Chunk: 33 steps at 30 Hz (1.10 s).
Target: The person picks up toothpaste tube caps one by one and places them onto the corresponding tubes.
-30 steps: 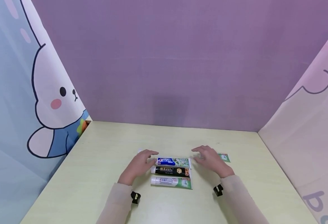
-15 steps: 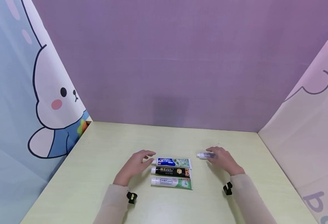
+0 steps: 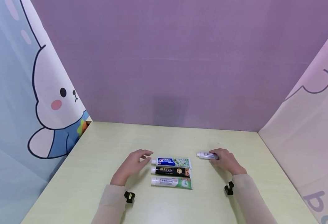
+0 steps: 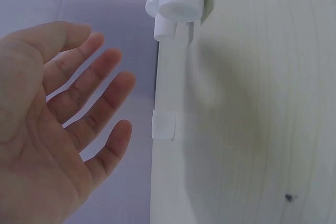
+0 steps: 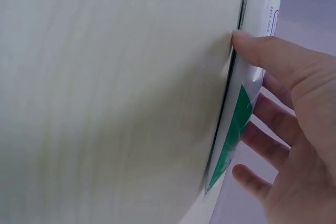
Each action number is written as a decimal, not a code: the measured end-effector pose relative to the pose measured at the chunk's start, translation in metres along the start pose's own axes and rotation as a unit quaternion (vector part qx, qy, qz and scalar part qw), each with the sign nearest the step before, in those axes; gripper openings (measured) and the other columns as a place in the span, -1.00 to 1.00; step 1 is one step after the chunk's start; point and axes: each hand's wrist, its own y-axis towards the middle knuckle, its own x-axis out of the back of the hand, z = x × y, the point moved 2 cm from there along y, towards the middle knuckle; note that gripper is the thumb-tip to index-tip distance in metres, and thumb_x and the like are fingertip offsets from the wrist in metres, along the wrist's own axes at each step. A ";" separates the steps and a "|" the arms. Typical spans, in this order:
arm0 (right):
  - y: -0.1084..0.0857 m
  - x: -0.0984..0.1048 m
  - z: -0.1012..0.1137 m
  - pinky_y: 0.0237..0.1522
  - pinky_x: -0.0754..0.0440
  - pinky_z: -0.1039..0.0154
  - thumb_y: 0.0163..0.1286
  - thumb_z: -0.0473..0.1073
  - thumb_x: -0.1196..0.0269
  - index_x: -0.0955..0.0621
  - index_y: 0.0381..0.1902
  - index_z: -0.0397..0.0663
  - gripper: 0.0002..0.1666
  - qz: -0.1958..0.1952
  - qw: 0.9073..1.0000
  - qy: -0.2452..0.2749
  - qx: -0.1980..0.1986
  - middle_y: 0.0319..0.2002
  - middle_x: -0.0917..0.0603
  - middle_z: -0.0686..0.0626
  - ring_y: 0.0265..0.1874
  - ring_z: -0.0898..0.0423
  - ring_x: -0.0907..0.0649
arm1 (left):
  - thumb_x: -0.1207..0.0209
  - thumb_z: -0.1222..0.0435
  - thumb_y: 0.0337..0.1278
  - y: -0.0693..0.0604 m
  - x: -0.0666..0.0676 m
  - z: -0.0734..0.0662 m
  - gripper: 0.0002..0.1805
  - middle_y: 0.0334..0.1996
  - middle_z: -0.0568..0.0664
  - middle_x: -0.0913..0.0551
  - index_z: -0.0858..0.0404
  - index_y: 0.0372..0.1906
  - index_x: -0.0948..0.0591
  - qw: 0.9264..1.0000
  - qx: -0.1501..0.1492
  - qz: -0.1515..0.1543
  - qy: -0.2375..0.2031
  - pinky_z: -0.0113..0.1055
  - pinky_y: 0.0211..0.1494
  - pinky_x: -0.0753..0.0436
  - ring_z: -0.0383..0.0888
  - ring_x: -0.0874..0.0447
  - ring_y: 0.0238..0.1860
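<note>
My right hand (image 3: 226, 160) pinches a white and green toothpaste tube (image 5: 244, 72) that lies on the table, capped end to the left. In the right wrist view the thumb is on one long side and the fingers are on the other. Three more toothpaste tubes lie stacked in a row: a blue and green one (image 3: 173, 162) farthest, a black one (image 3: 171, 171) in the middle and a white and green one (image 3: 171, 182) nearest. Their white caps point left. Beside those caps hovers my left hand (image 3: 134, 163), fingers loosely bent, holding nothing.
A small white piece (image 4: 164, 125) sits on the table near the left hand; its kind is unclear. Pale table (image 3: 164, 205) surrounds the tubes. A purple panel (image 3: 166, 68) rises behind it, with printed cloths (image 3: 10, 124) at both sides.
My right hand moved right, away from the row, and took hold of the separate tube, whose capped end now shows. My left hand drew slightly left from the caps.
</note>
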 end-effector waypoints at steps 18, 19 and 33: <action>-0.002 -0.001 -0.001 -0.18 -0.54 -0.01 0.27 -0.09 -0.44 -0.69 0.03 -0.03 -0.63 -0.006 1.000 0.017 -0.005 -0.16 -0.69 0.00 -0.29 0.11 -0.55 | -0.17 0.27 0.44 0.000 0.001 0.003 -0.68 0.14 0.05 -0.64 0.25 0.18 -0.63 1.000 -0.004 0.001 -0.004 0.03 0.11 -0.60 0.05 -0.65 0.03; -0.003 -0.002 -0.001 -0.18 -0.55 0.00 0.27 -0.09 -0.45 -0.69 0.03 -0.03 -0.62 -0.005 1.000 0.023 -0.008 -0.16 -0.68 0.00 -0.28 0.11 -0.55 | -0.17 0.27 0.44 -0.001 0.001 0.003 -0.68 0.14 0.05 -0.64 0.25 0.18 -0.63 1.000 -0.005 0.000 -0.004 0.02 0.11 -0.60 0.05 -0.65 0.03; -0.008 0.001 0.006 -0.27 -0.52 0.16 0.29 -0.15 -0.43 -0.65 0.03 -0.10 -0.63 -0.009 0.996 0.089 0.022 -0.18 -0.61 -0.01 -0.28 0.08 -0.52 | -0.18 0.26 0.43 -0.003 0.008 0.006 -0.69 0.10 0.00 -0.66 0.20 0.18 -0.65 1.000 0.013 -0.022 0.006 -0.03 0.08 -0.62 -0.01 -0.66 0.00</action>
